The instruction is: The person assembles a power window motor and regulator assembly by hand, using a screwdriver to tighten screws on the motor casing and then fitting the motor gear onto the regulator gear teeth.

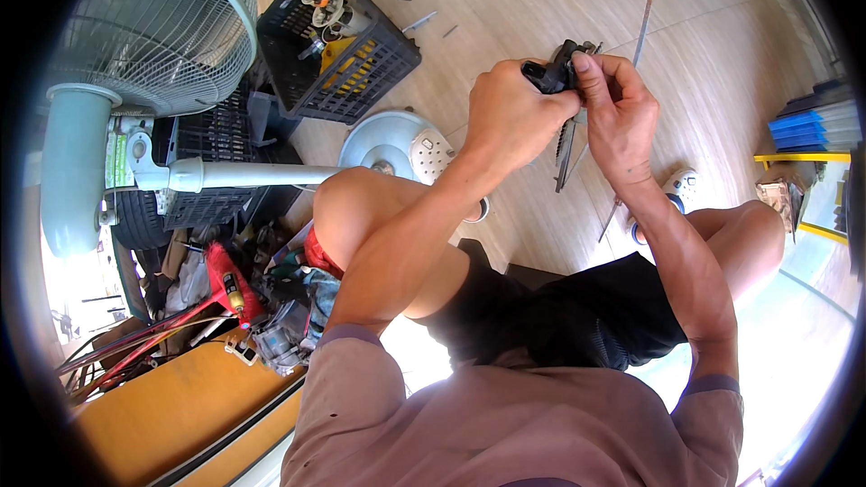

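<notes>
My left hand (516,119) is closed around a black mechanical part (557,74), held up over the floor in front of my knees. On the part's other side, my right hand (619,122) pinches it with thumb and fingers. A dark, narrow strip with a toothed edge (565,155) hangs below the hands; whether it joins the black part is hidden by my fingers. Behind the right hand, a long thin rod (643,29) shows above, and a thin dark piece (610,220) shows below. I cannot tell whether these two are one piece.
A pale blue fan (262,173) stands at the left, its round base (365,137) near my foot. A black crate (347,81) holds tools and parts. Cluttered tools lie beside my left knee. Small scraps (420,22) dot the floor. Blue stacked items (798,133) stand right.
</notes>
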Demonstrator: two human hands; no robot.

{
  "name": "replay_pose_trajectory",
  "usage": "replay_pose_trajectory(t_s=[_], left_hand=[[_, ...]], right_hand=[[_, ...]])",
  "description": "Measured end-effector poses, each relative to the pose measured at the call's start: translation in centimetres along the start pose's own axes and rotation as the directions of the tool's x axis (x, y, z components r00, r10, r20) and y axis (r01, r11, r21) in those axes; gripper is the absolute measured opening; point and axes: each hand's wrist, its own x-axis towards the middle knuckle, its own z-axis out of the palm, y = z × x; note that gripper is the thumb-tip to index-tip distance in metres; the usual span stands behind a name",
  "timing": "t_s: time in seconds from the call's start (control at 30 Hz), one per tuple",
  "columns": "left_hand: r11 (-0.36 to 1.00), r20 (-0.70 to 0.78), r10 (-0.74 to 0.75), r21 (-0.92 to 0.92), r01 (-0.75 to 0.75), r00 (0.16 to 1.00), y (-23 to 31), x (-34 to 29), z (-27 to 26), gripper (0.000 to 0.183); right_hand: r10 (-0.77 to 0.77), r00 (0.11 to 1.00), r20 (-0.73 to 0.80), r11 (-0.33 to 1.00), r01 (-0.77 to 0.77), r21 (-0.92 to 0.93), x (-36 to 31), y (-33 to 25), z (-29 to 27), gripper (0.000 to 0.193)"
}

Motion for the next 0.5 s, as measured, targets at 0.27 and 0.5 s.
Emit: replay_pose_trajectory(t_s=[0.27, 0.5], left_hand=[[0.999, -0.01, 0.033, -0.014, -0.033, 0.999, -0.2, 0.0, -0.1, 0.02], [0.998, -0.024, 0.002, -0.057, -0.004, 1.0, -0.8, 0.1, -0.1, 0.02]], right_hand=[[-0.032, 0.999, 0.042, 0.998, 0.03, 0.056, 0.1, 0.3, -0.3, 0.024], [-0.003, 0.968, 0.251, 0.977, -0.051, 0.205, 0.4, 0.7, -1.3, 0.021]])
